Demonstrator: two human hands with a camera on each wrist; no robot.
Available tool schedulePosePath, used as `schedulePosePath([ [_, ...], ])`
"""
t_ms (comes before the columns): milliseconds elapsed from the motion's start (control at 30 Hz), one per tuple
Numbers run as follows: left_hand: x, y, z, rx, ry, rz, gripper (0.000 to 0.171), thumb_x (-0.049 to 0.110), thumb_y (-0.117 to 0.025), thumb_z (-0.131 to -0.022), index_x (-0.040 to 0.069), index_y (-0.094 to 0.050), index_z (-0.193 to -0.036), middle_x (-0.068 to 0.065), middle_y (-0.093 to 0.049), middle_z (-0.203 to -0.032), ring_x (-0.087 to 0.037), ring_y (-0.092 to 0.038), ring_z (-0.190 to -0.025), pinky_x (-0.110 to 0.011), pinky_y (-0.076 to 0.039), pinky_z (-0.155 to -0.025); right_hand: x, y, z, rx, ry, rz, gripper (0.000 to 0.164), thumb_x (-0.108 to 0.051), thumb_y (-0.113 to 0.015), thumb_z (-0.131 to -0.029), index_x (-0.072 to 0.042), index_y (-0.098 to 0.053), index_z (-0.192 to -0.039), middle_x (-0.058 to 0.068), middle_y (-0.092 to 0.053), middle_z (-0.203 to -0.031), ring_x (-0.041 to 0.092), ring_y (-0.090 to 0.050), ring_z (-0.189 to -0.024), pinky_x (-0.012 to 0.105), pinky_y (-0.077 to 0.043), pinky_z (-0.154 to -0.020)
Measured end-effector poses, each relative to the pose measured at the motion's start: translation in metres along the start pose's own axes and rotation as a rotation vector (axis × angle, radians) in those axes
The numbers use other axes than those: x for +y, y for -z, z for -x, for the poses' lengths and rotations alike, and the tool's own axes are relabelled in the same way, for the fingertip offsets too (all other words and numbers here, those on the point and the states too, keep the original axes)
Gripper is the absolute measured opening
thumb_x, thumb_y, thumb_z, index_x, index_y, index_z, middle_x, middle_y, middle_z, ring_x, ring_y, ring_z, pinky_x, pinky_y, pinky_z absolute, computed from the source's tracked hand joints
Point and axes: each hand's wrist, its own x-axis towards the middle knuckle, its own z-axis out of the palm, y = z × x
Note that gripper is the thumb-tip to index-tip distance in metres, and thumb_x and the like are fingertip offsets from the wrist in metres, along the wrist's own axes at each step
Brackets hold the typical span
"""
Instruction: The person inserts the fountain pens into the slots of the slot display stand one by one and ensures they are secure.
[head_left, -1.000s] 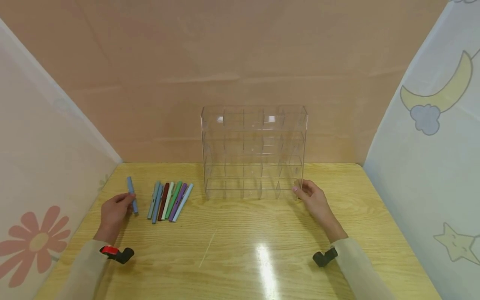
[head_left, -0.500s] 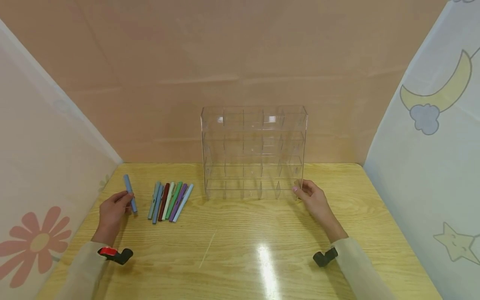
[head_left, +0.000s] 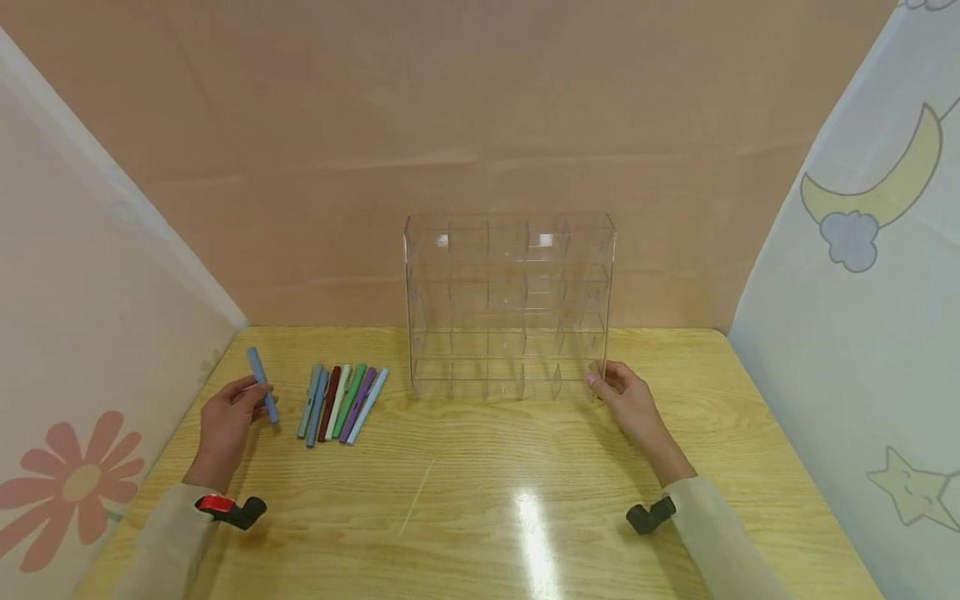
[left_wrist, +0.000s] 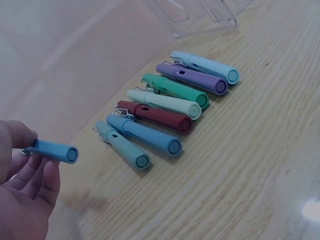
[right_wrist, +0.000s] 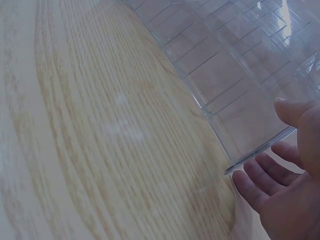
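At the left of the table, my left hand [head_left: 228,417] pinches a blue pen [head_left: 262,383] between thumb and fingers, its end jutting out in the left wrist view. Beside it several capped pens lie in a slanting row: a grey-green pen [left_wrist: 122,145], another blue pen [left_wrist: 145,135], a dark red pen [left_wrist: 155,116], a pale green pen [left_wrist: 165,104], a green pen [left_wrist: 176,91], a purple pen [left_wrist: 192,79] and a light blue pen [left_wrist: 207,67]. A clear compartment rack [head_left: 510,358] stands upright at the back, its lower right side gripped by my right hand [head_left: 626,400].
The wooden table [head_left: 480,483] ends against a tan backdrop [head_left: 480,108]. Printed panels close in both sides, a flower panel [head_left: 82,250] at left and a moon-and-star panel [head_left: 862,358] at right.
The pen in my left hand has shifted slightly up and left and leans a little more. My right hand keeps its place at the rack, and the row of pens stays put.
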Motion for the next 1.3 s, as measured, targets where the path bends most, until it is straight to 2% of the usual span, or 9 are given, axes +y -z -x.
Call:
schedulePosePath([
  [133,0.001,0.001,0.001,-0.031,-0.015,0.115,0.029,0.016,-0.069,-0.105,0.014,-0.052,-0.128,0.02,-0.074,-0.085,0.004,-0.075,-0.077,-0.014,-0.06,-0.072,0.001,0.0,0.0,0.003,0.001,-0.001,0.072,-0.048,-0.061,-0.108,0.001,-0.042,-0.158,0.025,-0.05,-0.16,0.042,-0.05,-0.149,0.042,-0.048,-0.117],
  [267,0.003,0.001,0.002,-0.051,-0.032,0.164,0.029,0.014,-0.07,-0.104,0.016,-0.048,-0.123,0.018,-0.076,-0.085,0.001,-0.077,-0.077,-0.015,-0.061,-0.073,0.001,-0.001,0.0,0.003,0.005,0.0,0.073,-0.048,-0.06,-0.108,0.001,-0.041,-0.159,0.026,-0.05,-0.16,0.043,-0.049,-0.15,0.051,-0.046,-0.12],
  [367,0.004,0.0,0.003,-0.059,-0.042,0.175,0.029,0.014,-0.069,-0.104,0.016,-0.047,-0.122,0.017,-0.077,-0.085,0.001,-0.077,-0.077,-0.016,-0.061,-0.073,0.001,-0.001,0.0,-0.001,0.007,-0.004,0.073,-0.047,-0.06,-0.108,0.001,-0.04,-0.159,0.026,-0.05,-0.16,0.043,-0.05,-0.149,0.055,-0.045,-0.121],
  [933,0.019,-0.01,0.01,-0.077,-0.086,0.232,0.031,0.011,-0.072,-0.102,0.014,-0.044,-0.116,0.014,-0.078,-0.086,-0.002,-0.079,-0.076,-0.019,-0.062,-0.07,0.0,0.0,0.001,-0.015,0.014,-0.006,0.072,-0.046,-0.06,-0.109,0.001,-0.039,-0.16,0.026,-0.05,-0.159,0.043,-0.051,-0.147,0.052,-0.048,-0.118],
  [1067,0.023,-0.014,0.013,-0.077,-0.115,0.248,0.03,0.011,-0.073,-0.101,0.013,-0.046,-0.115,0.014,-0.079,-0.086,-0.002,-0.078,-0.076,-0.019,-0.061,-0.068,0.0,0.0,0.001,-0.007,0.015,0.003,0.071,-0.047,-0.06,-0.109,0.001,-0.041,-0.158,0.025,-0.052,-0.158,0.042,-0.052,-0.147,0.045,-0.049,-0.116],
  [1233,0.028,-0.02,0.015,-0.046,-0.13,0.26,0.027,0.011,-0.074,-0.1,0.013,-0.048,-0.11,0.015,-0.079,-0.085,-0.001,-0.077,-0.074,-0.019,-0.06,-0.065,0.0,0.0,0.0,0.008,0.015,0.009,0.069,-0.046,-0.06,-0.109,0.002,-0.043,-0.156,0.025,-0.053,-0.157,0.042,-0.052,-0.147,0.022,-0.05,-0.106],
  [1300,0.029,-0.021,0.015,-0.035,-0.132,0.259,0.026,0.011,-0.074,-0.1,0.013,-0.049,-0.108,0.015,-0.079,-0.084,-0.001,-0.076,-0.074,-0.019,-0.06,-0.064,0.0,0.0,0.0,0.012,0.014,0.008,0.069,-0.046,-0.06,-0.109,0.002,-0.044,-0.156,0.025,-0.053,-0.156,0.042,-0.052,-0.147,0.016,-0.049,-0.102],
])
